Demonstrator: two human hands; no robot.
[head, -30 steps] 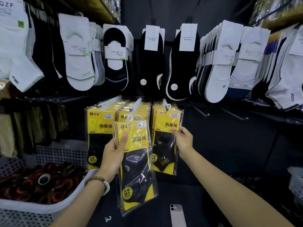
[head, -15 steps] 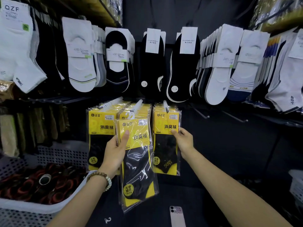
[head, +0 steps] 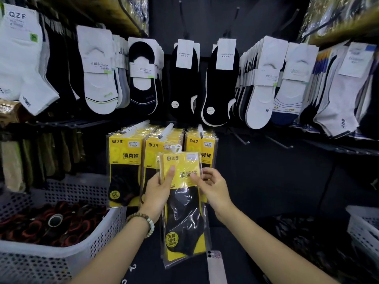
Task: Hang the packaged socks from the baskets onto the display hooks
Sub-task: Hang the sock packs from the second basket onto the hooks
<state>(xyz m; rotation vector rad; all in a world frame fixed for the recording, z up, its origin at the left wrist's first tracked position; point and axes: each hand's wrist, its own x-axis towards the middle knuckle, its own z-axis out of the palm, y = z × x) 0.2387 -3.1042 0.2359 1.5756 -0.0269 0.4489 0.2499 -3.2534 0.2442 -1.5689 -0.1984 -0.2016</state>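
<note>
My left hand [head: 159, 193] grips a stack of yellow-and-black packaged socks [head: 184, 210] by its left edge, thumb on the front. My right hand [head: 213, 187] pinches the right edge of the same stack with its fingertips. The stack hangs in front of the middle and right rows of identical packs. Three display hooks carry such packs: left hook [head: 134, 126], middle hook [head: 166, 130], right hook [head: 200, 130]. The white hanger loop [head: 176, 148] of the held pack sits just below the middle hook's tip.
A white perforated basket [head: 61, 253] at lower left holds dark and red items. Another white basket [head: 364, 226] stands at the right edge. A phone [head: 216, 265] lies below the packs. White and black socks [head: 184, 78] hang on the upper rows, and bare hooks [head: 240, 138] project at mid right.
My right hand let go of the right row of hung packs and came left onto the held stack. The stack shifted right and slightly down with my left hand.
</note>
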